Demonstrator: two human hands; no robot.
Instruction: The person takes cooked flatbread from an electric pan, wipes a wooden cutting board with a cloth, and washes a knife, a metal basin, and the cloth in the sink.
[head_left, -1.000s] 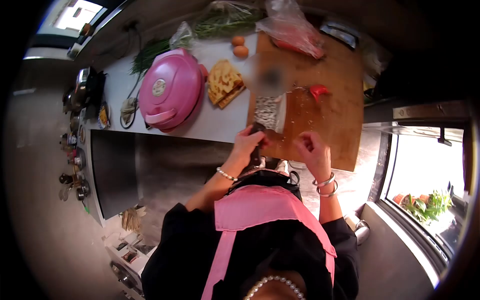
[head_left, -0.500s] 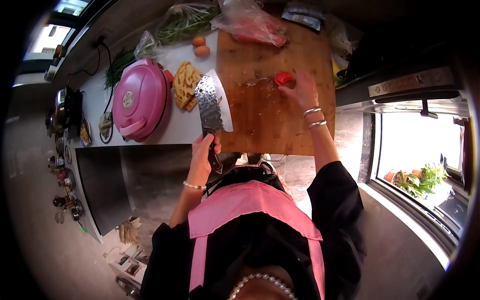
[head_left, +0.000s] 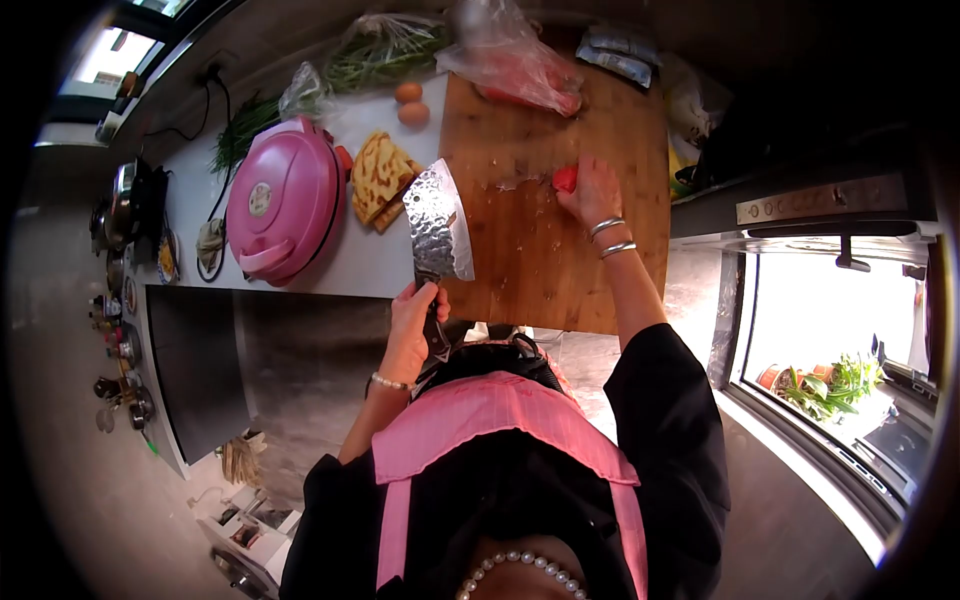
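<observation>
I saw left hand (head_left: 408, 318) gripping knife (head_left: 437, 222) by handle (head_left: 436, 341), probably for safety; right hand (head_left: 594, 192) held red piece (head_left: 565, 180) over board (head_left: 540, 275).

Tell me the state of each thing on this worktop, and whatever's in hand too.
Knife: held by its handle in the left hand.
Red pepper: held in the right hand, partly hidden.
Cutting board: scattered with small bits.
Pink griddle: lid shut.
Flatbread: folded, browned in patches.
Eggs: whole, in shells.
</observation>
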